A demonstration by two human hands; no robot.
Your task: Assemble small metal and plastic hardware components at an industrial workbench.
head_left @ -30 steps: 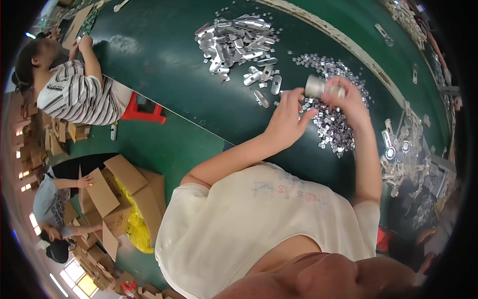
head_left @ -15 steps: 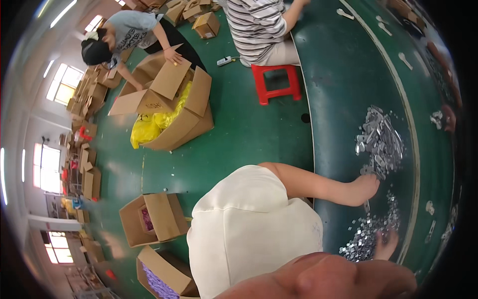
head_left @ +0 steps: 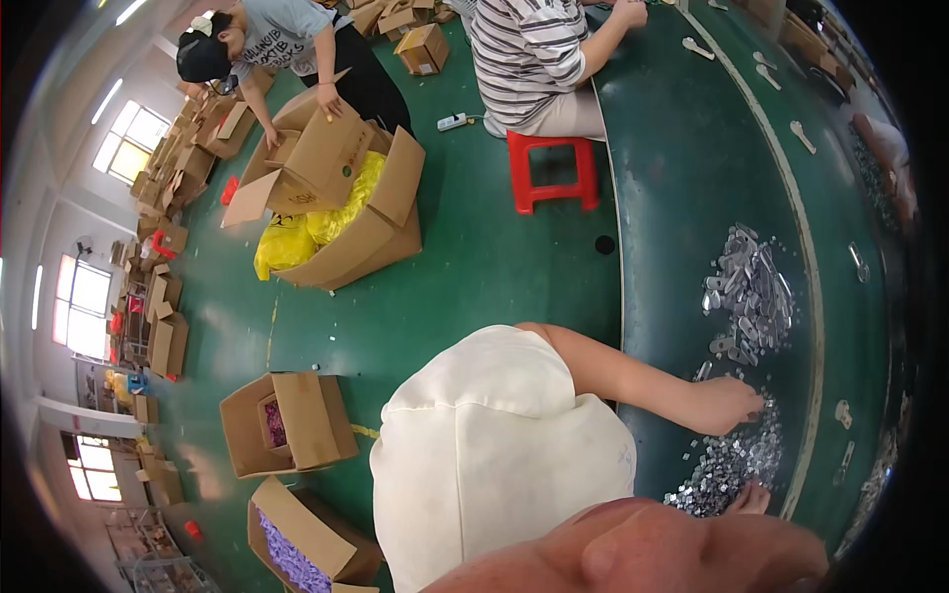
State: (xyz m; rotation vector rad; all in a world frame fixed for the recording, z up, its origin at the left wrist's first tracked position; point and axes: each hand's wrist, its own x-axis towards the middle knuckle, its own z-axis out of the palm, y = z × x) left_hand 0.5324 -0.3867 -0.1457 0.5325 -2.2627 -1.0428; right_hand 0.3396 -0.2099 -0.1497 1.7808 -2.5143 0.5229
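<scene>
Silver squares [head_left: 720, 474] heaped on the counter [head_left: 672, 198] between two hands.
The heap slants lengthwise between the left hand [head_left: 727, 405], fingers curled beside its upper end, and the right hand [head_left: 751, 497], nearer, at its lower edge; whether either clamps anything, I cannot tell. Oblong silver pieces [head_left: 751, 296] lie above the heap.

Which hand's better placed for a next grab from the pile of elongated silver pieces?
Left, probably. The left hand is close to the elongated silver pieces; the right hand is farther off, at the edge of the small silver pieces. Can't tell whether the left holds something.
</scene>
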